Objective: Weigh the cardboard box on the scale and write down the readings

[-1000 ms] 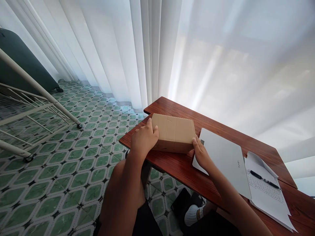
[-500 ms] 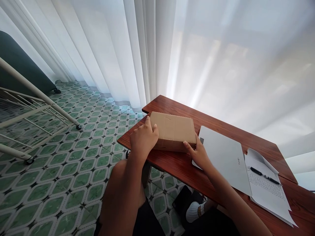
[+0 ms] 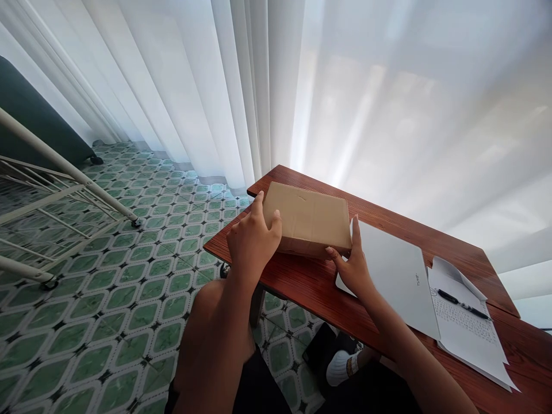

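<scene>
A closed brown cardboard box (image 3: 308, 215) is held between my two hands above the left part of the wooden table (image 3: 297, 273). My left hand (image 3: 254, 233) grips its left end, with the thumb on the near left corner and the index finger along the side. At the right end, my right hand (image 3: 351, 261) has its thumb at the near lower corner and a finger raised along the side. The other fingers of both hands are partly hidden. Close to my right hand lies a shut silver laptop (image 3: 392, 276).
Paper sheets with writing (image 3: 470, 333) and a black pen (image 3: 463, 305) lie right of the laptop. A white wheeled rack (image 3: 73, 201) stands on the tiled floor (image 3: 172, 264) at left. White curtains (image 3: 345, 86) hang behind the table. My legs are below its front edge.
The box has risen slightly and shifted a little to the right and away from me. My right hand has moved up with it, its finger now more upright.
</scene>
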A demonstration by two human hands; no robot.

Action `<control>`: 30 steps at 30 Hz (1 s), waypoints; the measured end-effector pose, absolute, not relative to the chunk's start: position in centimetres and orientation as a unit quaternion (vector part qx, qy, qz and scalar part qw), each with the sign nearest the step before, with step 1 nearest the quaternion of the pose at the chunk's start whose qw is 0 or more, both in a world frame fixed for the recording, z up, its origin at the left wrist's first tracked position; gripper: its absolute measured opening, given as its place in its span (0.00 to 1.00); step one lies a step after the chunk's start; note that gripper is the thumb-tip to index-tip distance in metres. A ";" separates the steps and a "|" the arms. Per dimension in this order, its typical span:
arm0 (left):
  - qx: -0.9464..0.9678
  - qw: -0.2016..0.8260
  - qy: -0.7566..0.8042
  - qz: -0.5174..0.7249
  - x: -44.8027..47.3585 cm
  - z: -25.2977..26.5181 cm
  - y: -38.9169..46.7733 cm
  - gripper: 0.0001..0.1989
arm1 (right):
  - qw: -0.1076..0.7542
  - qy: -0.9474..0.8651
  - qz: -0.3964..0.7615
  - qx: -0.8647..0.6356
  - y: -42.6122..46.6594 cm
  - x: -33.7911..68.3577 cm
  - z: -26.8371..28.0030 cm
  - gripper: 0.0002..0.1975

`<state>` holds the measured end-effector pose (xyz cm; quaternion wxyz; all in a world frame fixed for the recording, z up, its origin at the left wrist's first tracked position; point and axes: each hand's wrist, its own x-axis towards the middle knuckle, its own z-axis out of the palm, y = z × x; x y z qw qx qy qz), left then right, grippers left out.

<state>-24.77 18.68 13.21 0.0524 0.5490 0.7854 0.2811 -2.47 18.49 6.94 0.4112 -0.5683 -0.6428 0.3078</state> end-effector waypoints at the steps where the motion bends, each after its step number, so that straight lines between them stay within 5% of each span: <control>1: 0.551 0.050 0.780 0.294 -24.7 13.2 18.6 0.31 | 0.417 -0.644 0.304 -0.564 18.4 -2.4 7.0 0.51; 6: 0.557 0.040 0.751 0.352 -23.9 13.3 18.2 0.29 | 0.450 -0.643 0.287 -0.549 18.3 -1.8 7.4 0.40; 17: 0.617 0.017 0.639 0.459 -22.0 12.8 17.7 0.22 | 0.492 -0.627 0.241 -0.555 17.6 1.1 8.1 0.37; 30: 0.695 0.064 0.574 0.428 -19.6 13.0 16.6 0.21 | 0.500 -0.608 0.219 -0.577 15.8 4.9 8.5 0.35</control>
